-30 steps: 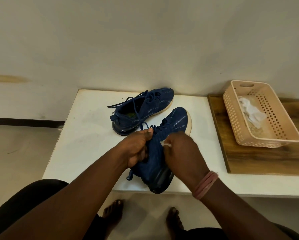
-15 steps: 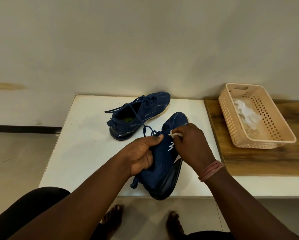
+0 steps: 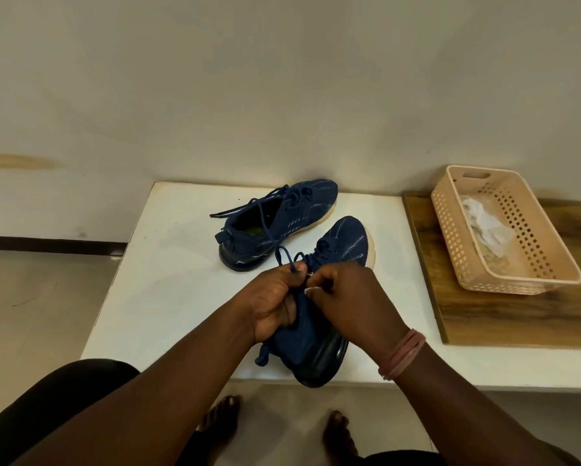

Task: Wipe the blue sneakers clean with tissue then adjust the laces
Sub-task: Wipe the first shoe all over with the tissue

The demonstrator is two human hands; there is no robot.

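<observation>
Since half a second ago, the near blue sneaker (image 3: 341, 245) has been tipped back toward flat on the white table (image 3: 168, 280). Its collar is gripped by the left hand (image 3: 275, 299), a lace (image 3: 287, 258) looped above the thumb. Laces are pinched by the right hand (image 3: 348, 297). Behind lies the far blue sneaker (image 3: 282, 220), unlaced. Crumpled tissue (image 3: 485, 227) is held in the peach plastic basket (image 3: 531, 264) on the wooden board (image 3: 504, 317).
</observation>
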